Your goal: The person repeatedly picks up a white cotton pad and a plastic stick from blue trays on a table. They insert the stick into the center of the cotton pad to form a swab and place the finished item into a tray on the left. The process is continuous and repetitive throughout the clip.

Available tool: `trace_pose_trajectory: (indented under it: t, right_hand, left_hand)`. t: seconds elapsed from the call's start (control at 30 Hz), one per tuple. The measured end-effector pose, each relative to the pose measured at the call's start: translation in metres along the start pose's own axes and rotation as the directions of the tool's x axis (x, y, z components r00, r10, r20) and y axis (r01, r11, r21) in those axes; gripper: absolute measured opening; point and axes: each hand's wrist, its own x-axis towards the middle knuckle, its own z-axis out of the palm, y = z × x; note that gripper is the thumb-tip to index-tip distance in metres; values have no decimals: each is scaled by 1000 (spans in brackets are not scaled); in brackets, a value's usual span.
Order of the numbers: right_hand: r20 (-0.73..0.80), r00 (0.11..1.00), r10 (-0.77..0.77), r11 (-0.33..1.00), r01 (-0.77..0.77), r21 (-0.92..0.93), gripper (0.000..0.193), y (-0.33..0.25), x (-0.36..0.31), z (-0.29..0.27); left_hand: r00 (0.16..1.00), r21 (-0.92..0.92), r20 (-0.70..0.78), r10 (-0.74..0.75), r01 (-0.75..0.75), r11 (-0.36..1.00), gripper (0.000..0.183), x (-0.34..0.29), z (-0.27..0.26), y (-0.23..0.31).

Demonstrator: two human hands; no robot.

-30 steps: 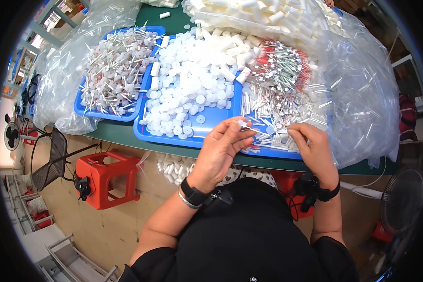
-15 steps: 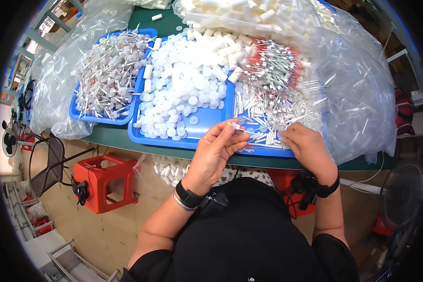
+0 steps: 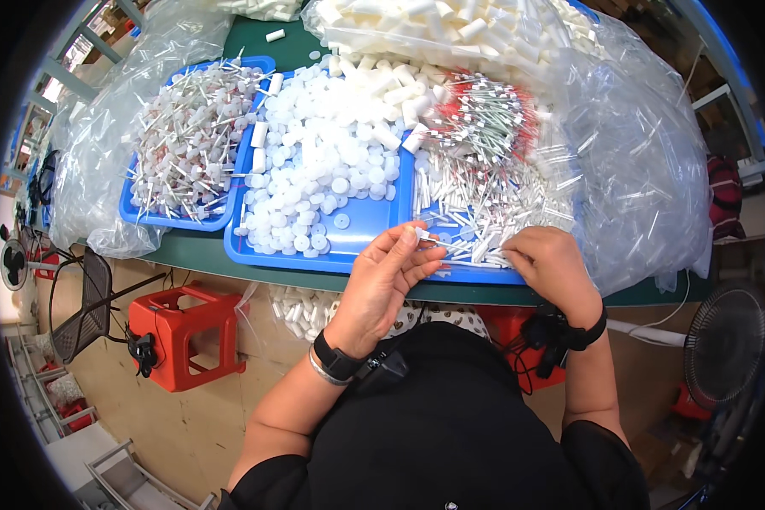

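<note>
My left hand [image 3: 376, 285] pinches a small white part with a thin stem [image 3: 424, 235] between thumb and fingertips, above the front edge of the right blue tray [image 3: 484, 276]. Thin white tubes [image 3: 457, 189] lie loose in that tray, some right under the fingers. My right hand [image 3: 557, 265] is lowered to these tubes, thumb and fingertips pressed together; what they grip, if anything, is hidden. Behind the tubes rests a heap of red and pale green wires with white ends [image 3: 489, 119]. Left of them, the middle blue tray [image 3: 370, 217] holds translucent white discs [image 3: 310, 191].
A third blue tray [image 3: 157, 219] at the left is piled with stemmed disc pieces [image 3: 200, 140]. Thick white cylinders [image 3: 476, 30] fill a clear bag at the back. Plastic bags [image 3: 637, 161] flank the trays. Below the green table are a red stool [image 3: 187, 336] and a fan [image 3: 727, 344].
The whole view has shifted slightly. My right hand's fingertips have dipped closer to the tubes, while my left hand keeps its pinch on the small white part.
</note>
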Motion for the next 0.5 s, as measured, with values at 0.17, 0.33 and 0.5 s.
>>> trace_pose_trajectory:
  t: [0.17,0.33,0.5]
  right_hand:
    - [-73,983,166,941,-136,309,10,-14,1,0]
    - [30,982,185,847,-175,503,14,-37,5,0]
    - [-5,979,203,826,-169,538,16,-40,4,7]
  left_hand:
    - [1000,-21,25,-10,11,1000,32,1,6,-3]
    - [998,-40,66,-14,17,999,32,3,11,-8]
    - [998,-34,64,-3,5,999,30,4,8,-9]
